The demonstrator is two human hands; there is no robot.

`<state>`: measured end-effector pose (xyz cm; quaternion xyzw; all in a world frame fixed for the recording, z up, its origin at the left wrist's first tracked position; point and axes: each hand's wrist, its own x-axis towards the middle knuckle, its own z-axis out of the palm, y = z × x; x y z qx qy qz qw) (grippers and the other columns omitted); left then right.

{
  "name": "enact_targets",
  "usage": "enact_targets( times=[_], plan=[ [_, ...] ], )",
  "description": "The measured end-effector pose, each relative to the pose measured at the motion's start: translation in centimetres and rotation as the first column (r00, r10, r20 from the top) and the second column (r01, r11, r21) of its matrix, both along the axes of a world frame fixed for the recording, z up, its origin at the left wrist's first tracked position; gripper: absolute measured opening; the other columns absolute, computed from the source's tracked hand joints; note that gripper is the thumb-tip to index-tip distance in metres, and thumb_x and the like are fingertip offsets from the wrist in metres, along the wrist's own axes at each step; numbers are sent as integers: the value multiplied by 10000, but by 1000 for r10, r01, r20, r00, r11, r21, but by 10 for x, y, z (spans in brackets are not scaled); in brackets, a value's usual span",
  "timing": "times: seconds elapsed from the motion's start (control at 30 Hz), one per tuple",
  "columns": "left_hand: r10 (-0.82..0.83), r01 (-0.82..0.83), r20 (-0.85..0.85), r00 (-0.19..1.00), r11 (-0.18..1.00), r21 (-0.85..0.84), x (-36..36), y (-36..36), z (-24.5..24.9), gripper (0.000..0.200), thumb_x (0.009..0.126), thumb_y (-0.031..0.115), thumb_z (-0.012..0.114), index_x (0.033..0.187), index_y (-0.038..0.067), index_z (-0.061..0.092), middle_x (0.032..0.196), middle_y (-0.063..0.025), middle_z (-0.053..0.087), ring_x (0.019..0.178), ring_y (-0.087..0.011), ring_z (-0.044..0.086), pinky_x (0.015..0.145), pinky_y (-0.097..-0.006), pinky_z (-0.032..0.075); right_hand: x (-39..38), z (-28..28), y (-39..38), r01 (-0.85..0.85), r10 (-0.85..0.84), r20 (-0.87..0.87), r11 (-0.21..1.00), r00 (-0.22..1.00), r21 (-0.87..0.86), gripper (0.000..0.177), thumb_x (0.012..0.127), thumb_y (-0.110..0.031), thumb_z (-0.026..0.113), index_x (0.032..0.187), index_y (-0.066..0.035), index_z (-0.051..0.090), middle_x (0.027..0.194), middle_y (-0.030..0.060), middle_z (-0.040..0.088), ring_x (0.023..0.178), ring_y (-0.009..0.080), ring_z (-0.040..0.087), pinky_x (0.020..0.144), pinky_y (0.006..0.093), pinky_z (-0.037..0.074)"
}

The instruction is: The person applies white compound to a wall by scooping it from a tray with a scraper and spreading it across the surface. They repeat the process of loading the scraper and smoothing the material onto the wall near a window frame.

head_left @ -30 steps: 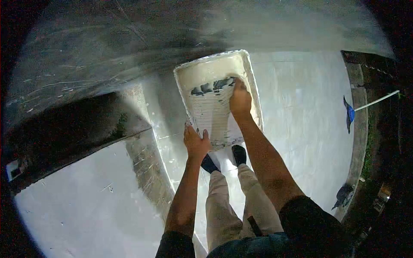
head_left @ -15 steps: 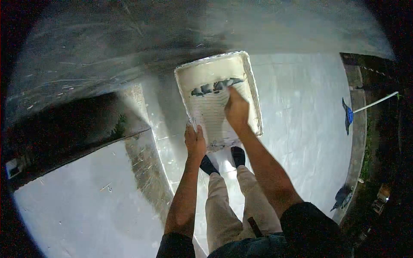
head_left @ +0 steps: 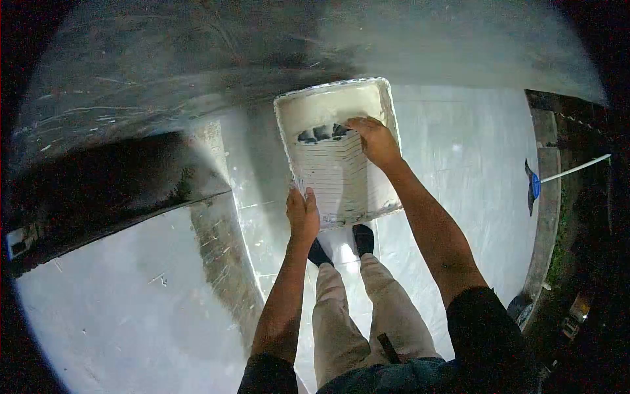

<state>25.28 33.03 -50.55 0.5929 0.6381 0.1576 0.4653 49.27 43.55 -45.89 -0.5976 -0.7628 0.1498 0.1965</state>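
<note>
A white ribbed paint tray (head_left: 328,167) is held in front of me, with black patches (head_left: 321,133) across its upper part where the surface looks dark. My left hand (head_left: 302,211) grips the tray's left edge near the lower corner, thumb on the inner side. Over the right part of the tray is my right hand (head_left: 375,139), fingers bent and pointing left at the right end of the dark patches. Whether its fingertips pinch anything is too small to tell.
Beneath the tray are the pale floor (head_left: 459,197) and my two dark shoes (head_left: 363,240). A blue tool head with a white pole (head_left: 571,169) lies at the right edge. A dark recess (head_left: 98,190) borders a raised pale slab (head_left: 138,295) on the left.
My right hand has moved right and slightly up, uncovering more ribs. The tray has shifted slightly right, with my left hand still on its edge.
</note>
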Motion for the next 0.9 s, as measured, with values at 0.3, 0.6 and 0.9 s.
enact_targets(
  times=[0.3,0.6,0.9],
  plan=[
    [190,-173,69,979,963,-206,10,1,16,628,962,365,366,1345,-122,258,1319,-340,371,1222,-459,363,1044,-482,271,5,-17,6,-19,14,-52,996,999,-86,550,684,124,550,1177,-116,585,1165,129,606,1109,316,556,967,383,452],
    [253,-248,99,962,967,-61,21,0,12,642,955,382,398,1340,-113,261,1299,-338,390,1194,-455,401,1015,-482,315,1,-21,-13,-61,61,-7,995,998,-81,529,694,117,547,1165,-117,600,1213,113,585,1136,285,550,984,372,449],
    [238,-239,-17,971,970,-36,23,0,11,587,951,327,428,1344,-81,277,1251,-319,433,1137,-454,438,984,-483,338,-5,-1,-50,-125,114,-77,980,990,-154,464,717,89,565,1141,-94,602,1167,123,606,1073,273,581,922,363,479]
  ],
)
